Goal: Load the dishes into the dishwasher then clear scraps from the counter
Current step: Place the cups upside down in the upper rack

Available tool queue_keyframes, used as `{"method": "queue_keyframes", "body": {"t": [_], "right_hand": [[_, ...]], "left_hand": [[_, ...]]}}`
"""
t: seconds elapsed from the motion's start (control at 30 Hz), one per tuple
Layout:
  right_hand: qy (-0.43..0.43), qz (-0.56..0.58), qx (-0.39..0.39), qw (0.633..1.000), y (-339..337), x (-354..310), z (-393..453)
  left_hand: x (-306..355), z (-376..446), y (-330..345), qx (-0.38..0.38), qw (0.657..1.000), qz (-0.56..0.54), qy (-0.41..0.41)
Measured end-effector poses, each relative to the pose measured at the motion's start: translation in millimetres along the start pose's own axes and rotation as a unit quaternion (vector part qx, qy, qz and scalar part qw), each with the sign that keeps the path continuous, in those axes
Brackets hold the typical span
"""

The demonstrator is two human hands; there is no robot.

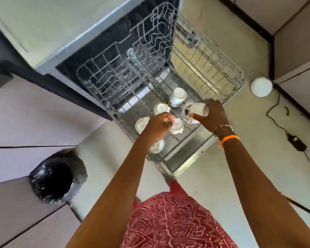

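Loading cups into the lower rack, mid-task.

The right hand (213, 115) has its fingers wrapped around a patterned cup (193, 111) held on its side just above the lower rack (168, 151) at frame centre; the left hand (159, 124) is closed, pinching the white cup (176, 127) beneath it. Several white cups (177, 94) already sit in the rack, while the upper rack (213, 68) looks bare. Judging by this, loading is partly done; the scraps are still to come.
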State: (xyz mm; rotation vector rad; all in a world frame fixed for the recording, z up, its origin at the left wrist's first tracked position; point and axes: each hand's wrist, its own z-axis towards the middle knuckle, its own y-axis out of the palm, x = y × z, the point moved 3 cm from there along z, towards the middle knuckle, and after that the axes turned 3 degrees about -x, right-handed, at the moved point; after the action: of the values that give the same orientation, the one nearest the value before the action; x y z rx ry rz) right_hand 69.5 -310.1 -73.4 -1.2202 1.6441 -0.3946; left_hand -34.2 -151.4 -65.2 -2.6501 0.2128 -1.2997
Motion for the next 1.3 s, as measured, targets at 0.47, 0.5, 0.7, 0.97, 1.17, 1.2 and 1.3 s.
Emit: {"method": "queue_keyframes", "body": {"t": [0.47,0.5,0.7,0.97,1.17,1.2,1.3], "right_hand": [[-0.117,-0.239,-0.04,0.963,19.5,63.0,151.8],[-0.124,-0.239,-0.048,0.962,23.7,63.7,154.6],[-0.106,-0.218,-0.065,0.968,24.5,70.2,169.7],[-0.106,-0.193,-0.118,0.968,23.0,67.1,176.0],[-0.133,-0.099,-0.006,0.986,35.7,20.0,112.3],[-0.146,-0.062,-0.01,0.987,41.9,7.2,99.1],[-0.196,0.046,-0.041,0.979,65.9,-37.3,54.8]], "left_hand": [[-20.1,102.6,23.9,0.048,0.995,-0.001,-0.082],[-22.7,105.6,22.9,0.051,0.995,0.006,-0.083],[-26.6,109.7,24.1,0.06,0.994,-0.006,-0.093],[-21.1,96.5,25.1,0.077,0.992,-0.062,-0.076],[-28.0,70.4,13.0,0.116,0.987,-0.075,-0.079],[-28.9,63.8,8.9,0.129,0.985,-0.083,-0.078],[-37.7,28.5,-12.8,0.192,0.969,-0.144,-0.058]]}}
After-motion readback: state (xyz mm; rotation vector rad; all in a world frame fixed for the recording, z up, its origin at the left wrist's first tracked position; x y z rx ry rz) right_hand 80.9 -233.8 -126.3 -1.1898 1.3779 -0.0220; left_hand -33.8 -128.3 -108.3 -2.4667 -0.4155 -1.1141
